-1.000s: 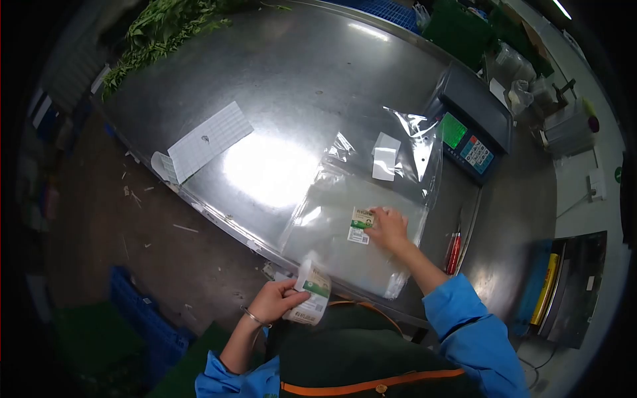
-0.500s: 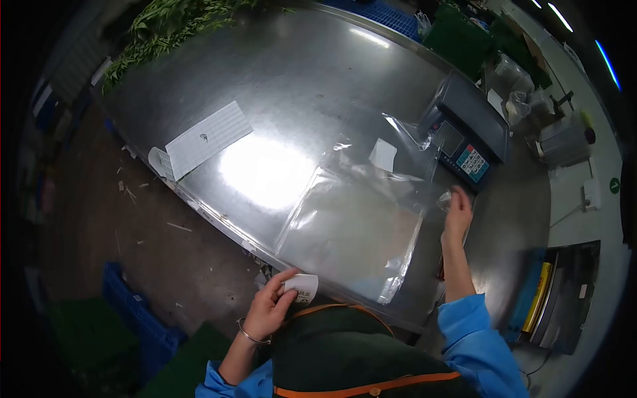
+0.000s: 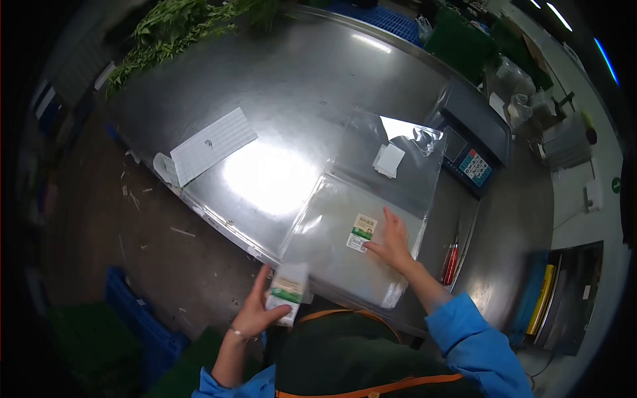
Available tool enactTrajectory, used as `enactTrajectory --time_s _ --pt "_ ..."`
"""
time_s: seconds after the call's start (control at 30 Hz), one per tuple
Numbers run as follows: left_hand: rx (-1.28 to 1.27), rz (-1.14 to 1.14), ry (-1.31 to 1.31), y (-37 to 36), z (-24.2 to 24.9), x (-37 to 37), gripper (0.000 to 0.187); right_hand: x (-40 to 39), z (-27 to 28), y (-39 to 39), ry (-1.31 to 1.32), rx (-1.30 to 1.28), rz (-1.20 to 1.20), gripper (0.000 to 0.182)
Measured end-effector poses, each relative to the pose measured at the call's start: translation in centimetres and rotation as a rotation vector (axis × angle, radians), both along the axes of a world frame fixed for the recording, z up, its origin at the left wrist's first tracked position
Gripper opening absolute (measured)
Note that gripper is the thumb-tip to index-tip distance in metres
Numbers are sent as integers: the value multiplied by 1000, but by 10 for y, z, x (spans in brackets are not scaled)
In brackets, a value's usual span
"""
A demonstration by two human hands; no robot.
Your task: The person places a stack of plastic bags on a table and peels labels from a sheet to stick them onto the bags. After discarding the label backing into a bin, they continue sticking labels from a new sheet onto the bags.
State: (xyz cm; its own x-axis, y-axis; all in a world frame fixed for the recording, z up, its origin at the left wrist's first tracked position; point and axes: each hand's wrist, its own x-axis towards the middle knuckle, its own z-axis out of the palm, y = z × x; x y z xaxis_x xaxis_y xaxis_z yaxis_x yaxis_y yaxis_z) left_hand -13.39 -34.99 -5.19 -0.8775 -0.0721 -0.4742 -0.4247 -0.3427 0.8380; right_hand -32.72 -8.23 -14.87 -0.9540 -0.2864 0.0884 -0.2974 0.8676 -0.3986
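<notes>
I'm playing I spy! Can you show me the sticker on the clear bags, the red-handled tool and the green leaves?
Sticker (image 3: 362,233): head view, on its green band.
Red-handled tool (image 3: 450,265): head view, on the handle.
Green leaves (image 3: 174,32): head view, mid-pile.

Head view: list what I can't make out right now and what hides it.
All in the head view:
Fine print on the label lying on the clear bags: too small.
Fine print on the labels in the left hand: blurred, and that hand covers part.
Upper part of the greens: cut off by the top edge.
Number of clear bags: the see-through layers merge.
</notes>
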Motion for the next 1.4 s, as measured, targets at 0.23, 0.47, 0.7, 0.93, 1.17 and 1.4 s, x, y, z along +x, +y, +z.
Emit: enactTrajectory --time_s 0.23,0.47,0.7,0.93,1.17,1.4 --pt "-242 -303 72 -5 -24 5 42 11 8 69 -649 143 591 30" --pt "-26 -92 1 13 -13 -10 25 14 27 67 -575 -72 398 23" --pt "-256 -11 -63 19 -4 -16 20 8 -14 94 -868 -391 -68 19" --pt "-571 -24 -58 34 12 -33 25 55 74 -5 -575 -881 -41 35" --pt "-355 -528 -303 -3 -30 -11 31 -7 9 -17 -703 -288 -5 48" --pt "-111 -81 -29 -18 -10 14 54 32 27 31 -352 113 357 59"
